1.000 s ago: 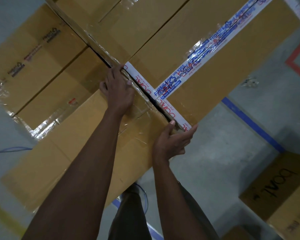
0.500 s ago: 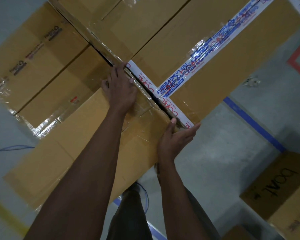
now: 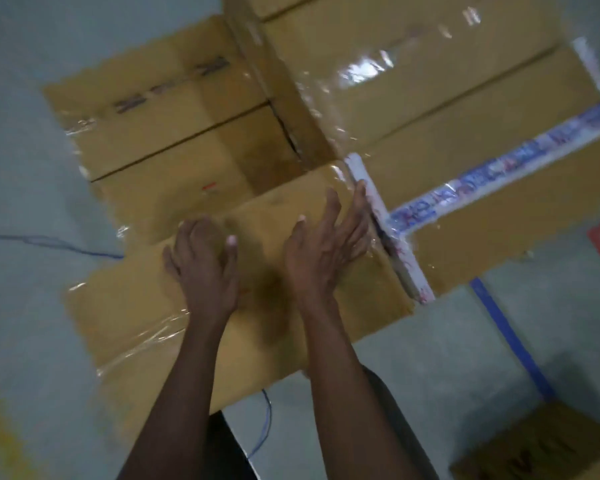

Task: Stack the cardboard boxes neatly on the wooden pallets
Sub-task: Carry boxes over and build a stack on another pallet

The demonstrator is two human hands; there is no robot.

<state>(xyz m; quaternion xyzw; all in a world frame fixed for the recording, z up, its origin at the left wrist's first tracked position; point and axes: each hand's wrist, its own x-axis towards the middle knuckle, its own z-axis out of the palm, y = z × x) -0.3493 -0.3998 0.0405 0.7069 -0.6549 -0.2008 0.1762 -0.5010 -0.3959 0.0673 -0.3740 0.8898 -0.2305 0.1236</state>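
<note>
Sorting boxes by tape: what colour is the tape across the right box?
The tape is white with blue and red print; head view.

I can't read anything on my feed, since motion blur smears every print. The cardboard box [image 3: 174, 95] at the upper left of the frame has a row of dark printed marks along its top flap, but I can't make out a single letter. A small red mark [image 3: 208, 186] on the flap below is too small to read. The printed tape [image 3: 499, 178] running from centre to the right edge carries blue and red lettering, all smeared. The white tape strip [image 3: 378, 216] at centre shows faint reddish characters — unreadable. The carton [image 3: 541, 448] at lower right bears dark lettering on top — blurred and cut by the frame edge.
</note>
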